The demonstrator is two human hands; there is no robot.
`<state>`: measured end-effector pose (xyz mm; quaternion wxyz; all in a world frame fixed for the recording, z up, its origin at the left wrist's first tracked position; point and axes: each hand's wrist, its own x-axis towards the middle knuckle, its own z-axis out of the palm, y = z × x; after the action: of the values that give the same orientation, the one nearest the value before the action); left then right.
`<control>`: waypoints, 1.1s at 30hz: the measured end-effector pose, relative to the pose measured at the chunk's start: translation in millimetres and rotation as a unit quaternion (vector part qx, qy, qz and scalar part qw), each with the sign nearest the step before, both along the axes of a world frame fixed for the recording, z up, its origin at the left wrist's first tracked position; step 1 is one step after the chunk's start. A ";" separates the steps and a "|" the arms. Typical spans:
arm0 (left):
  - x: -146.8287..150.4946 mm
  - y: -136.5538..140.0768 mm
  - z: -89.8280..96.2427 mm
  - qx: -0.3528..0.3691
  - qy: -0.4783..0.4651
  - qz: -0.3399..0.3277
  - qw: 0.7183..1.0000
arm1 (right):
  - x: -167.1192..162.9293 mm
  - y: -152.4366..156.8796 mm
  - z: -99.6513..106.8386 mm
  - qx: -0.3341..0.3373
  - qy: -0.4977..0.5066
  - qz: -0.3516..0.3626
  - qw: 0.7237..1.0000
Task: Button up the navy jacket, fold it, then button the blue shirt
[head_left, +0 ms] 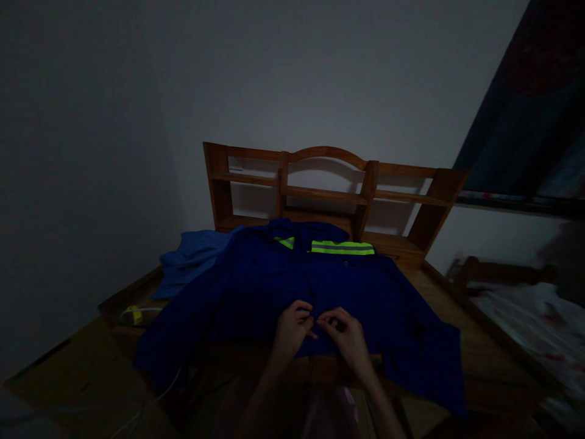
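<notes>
A dark blue work jacket (269, 274) with yellow-green and grey reflective strips lies spread over a wooden desk, its collar at the far side and its sleeves out to both sides. My left hand (293, 327) is at the middle of the front, fingers curled and closed on the cloth near the opening. Just to its right, my right hand (345, 336) pinches the other side of the opening between thumb and forefinger. The fingertips nearly meet. Dim light hides any button or fastener between them.
A wooden shelf unit (326, 194) stands at the back of the desk (445, 305). Lighter blue cloth (194, 253) lies at the left, near a yellow-marked item (134, 315) with a white cord. Whitish plastic sheeting (543, 320) is at the right.
</notes>
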<state>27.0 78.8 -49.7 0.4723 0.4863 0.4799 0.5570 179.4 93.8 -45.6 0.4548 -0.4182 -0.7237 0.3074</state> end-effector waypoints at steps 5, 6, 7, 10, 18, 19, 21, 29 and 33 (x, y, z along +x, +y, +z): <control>2.4 -2.0 -1.8 0.025 0.047 0.028 0.998 | -1.3 -3.8 -1.3 -0.011 0.011 -0.010 1.000; 2.6 -2.2 -2.1 0.028 0.049 0.030 0.998 | -1.2 -4.1 -1.7 -0.014 0.016 -0.011 1.000; 2.6 -2.3 -2.2 0.028 0.049 0.032 0.998 | -1.0 -4.2 -2.1 -0.015 0.019 -0.009 1.000; 1.4 -2.6 -2.0 0.025 0.047 0.024 0.998 | -0.2 -3.5 -2.4 -0.005 0.020 0.000 1.000; -4.1 -5.8 0.0 0.026 0.021 -0.042 0.999 | 1.5 -4.9 3.1 0.007 0.019 -0.006 1.000; -4.5 -6.2 0.5 0.023 0.022 -0.043 0.999 | 1.7 -4.9 3.2 0.004 0.019 -0.006 1.000; -5.2 -6.6 1.5 0.022 0.022 -0.045 0.998 | 1.8 -4.2 2.7 0.000 0.018 -0.007 1.000; -2.3 -8.4 2.0 0.050 0.059 -0.005 0.997 | -1.4 0.2 1.2 -0.038 0.045 -0.008 0.998; 5.2 -8.0 -2.1 0.073 0.105 0.039 0.991 | 1.1 1.7 4.7 -0.090 0.114 0.005 0.989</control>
<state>32.1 70.8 -51.8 0.3610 0.5560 0.5034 0.5542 180.5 95.5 -40.9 0.4931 -0.4158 -0.6391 0.4189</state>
